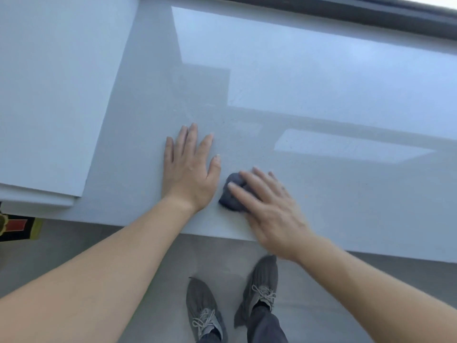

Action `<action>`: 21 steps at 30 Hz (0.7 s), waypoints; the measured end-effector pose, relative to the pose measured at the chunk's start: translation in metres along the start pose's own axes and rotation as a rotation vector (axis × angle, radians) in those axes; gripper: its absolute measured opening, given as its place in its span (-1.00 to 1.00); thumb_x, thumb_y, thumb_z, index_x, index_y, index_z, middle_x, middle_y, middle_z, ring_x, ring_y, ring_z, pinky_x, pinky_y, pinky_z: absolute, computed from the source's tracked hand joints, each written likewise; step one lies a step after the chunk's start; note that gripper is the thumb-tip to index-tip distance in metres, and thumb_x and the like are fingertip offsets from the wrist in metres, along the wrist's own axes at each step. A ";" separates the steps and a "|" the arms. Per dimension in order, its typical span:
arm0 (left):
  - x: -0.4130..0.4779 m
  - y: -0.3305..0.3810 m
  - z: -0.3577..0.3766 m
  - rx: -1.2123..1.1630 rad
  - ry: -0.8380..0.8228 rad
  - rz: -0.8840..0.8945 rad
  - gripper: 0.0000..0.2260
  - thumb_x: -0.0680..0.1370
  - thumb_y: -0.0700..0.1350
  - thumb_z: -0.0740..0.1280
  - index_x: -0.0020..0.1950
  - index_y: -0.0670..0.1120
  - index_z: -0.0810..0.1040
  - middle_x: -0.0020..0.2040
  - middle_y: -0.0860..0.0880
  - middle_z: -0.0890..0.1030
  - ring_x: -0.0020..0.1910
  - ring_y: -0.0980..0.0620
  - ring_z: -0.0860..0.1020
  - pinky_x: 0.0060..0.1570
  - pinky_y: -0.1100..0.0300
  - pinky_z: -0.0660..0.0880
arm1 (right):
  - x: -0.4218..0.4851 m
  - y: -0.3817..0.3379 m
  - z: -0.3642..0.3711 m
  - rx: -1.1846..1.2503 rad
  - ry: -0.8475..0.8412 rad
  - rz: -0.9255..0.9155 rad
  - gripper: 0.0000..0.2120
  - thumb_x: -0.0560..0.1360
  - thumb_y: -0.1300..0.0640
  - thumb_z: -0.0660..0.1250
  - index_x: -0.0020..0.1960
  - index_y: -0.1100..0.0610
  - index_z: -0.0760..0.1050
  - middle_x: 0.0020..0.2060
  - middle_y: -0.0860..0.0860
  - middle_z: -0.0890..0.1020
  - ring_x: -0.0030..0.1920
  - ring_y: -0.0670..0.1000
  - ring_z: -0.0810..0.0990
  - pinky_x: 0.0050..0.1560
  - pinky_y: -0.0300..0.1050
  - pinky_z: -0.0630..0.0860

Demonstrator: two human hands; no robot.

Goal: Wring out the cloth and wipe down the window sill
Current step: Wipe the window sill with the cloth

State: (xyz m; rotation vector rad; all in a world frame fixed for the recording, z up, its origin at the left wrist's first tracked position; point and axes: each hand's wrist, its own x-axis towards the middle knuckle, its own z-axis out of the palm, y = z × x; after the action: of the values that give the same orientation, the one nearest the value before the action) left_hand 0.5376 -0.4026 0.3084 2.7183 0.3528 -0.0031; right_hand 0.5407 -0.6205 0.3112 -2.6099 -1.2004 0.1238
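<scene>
**Cloth on the sill, wiping under way**

The cloth (230, 196), a dark blue-grey wad bunched into a small lump, lies on the window sill (321, 189) close to its front edge; the right hand (269, 206) rests on top of it with fingers stretched out rather than curled round it, pressing it down onto the surface. That hand is blurred, so the exact lie of the thumb cannot be told. Just beside the cloth, to its left, the left hand (188, 169) lies flat on the bare sill, fingers straight and slightly spread, holding nothing; it looks like a brace for the body.

The sill is a broad, glossy grey slab; faint specks show on it beyond the left fingertips, while no wet streak can be made out anywhere. A white panel (54, 95) overlaps its left end; the dark window frame (346, 13) runs along its far side; below the front edge are the grey floor (160, 280) and a pair of grey shoes (205, 315).

As a judgement: the wringing seems to be over, since the cloth is compact and no drip or puddle shows; the wiping appears to be near its start, with the cloth at the near edge and the long stretch to the right, and the far strip by the frame, left to cover.
</scene>
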 end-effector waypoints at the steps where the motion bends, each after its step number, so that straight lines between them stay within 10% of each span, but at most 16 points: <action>1: 0.000 0.000 0.003 0.054 -0.002 -0.001 -0.43 0.59 0.17 -0.05 0.58 0.03 0.17 0.64 -0.09 0.01 0.61 -0.01 -0.10 0.53 -0.02 -0.28 | 0.006 0.021 -0.006 -0.001 0.030 0.098 -0.44 0.52 0.15 0.27 0.51 0.01 0.31 0.50 0.10 0.32 0.51 0.26 0.23 0.52 0.28 0.13; 6: 0.000 -0.009 0.005 0.173 -0.014 0.009 -0.41 0.58 0.19 -0.08 0.61 0.06 0.05 0.64 -0.08 -0.08 0.60 -0.01 -0.18 0.53 -0.05 -0.29 | 0.056 0.055 -0.020 0.034 0.186 0.708 -0.46 0.58 0.07 0.17 0.55 -0.01 0.20 0.55 0.03 0.17 0.54 0.20 0.10 0.54 0.19 0.07; 12: -0.004 -0.012 0.008 0.214 -0.020 0.003 -0.41 0.59 0.19 -0.05 0.61 0.07 0.04 0.64 -0.08 -0.07 0.61 -0.02 -0.16 0.54 -0.08 -0.23 | 0.027 0.037 -0.007 0.014 0.006 0.113 -0.45 0.57 0.11 0.22 0.55 -0.02 0.24 0.54 0.05 0.25 0.55 0.21 0.14 0.56 0.20 0.04; 18: -0.005 -0.007 0.006 0.234 -0.043 -0.014 -0.41 0.56 0.16 -0.02 0.60 0.03 0.11 0.63 -0.12 -0.02 0.61 -0.07 -0.12 0.54 -0.14 -0.19 | 0.094 0.103 -0.027 0.057 0.147 0.664 -0.46 0.59 0.08 0.14 0.57 -0.03 0.18 0.57 0.04 0.15 0.55 0.19 0.08 0.56 0.16 0.01; 21: 0.002 0.009 0.005 0.199 0.010 -0.004 -0.45 0.49 0.00 0.08 0.46 -0.13 0.33 0.54 -0.27 0.19 0.58 -0.22 0.03 0.51 -0.27 -0.17 | 0.084 0.061 -0.007 0.042 0.103 0.391 -0.42 0.54 0.13 0.17 0.56 -0.01 0.21 0.56 0.08 0.19 0.55 0.25 0.10 0.57 0.19 -0.01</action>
State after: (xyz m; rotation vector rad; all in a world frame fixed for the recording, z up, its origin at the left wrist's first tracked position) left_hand 0.5422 -0.4118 0.3074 2.9152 0.3799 -0.0273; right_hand 0.6415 -0.5960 0.3043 -2.7422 -0.6365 0.0862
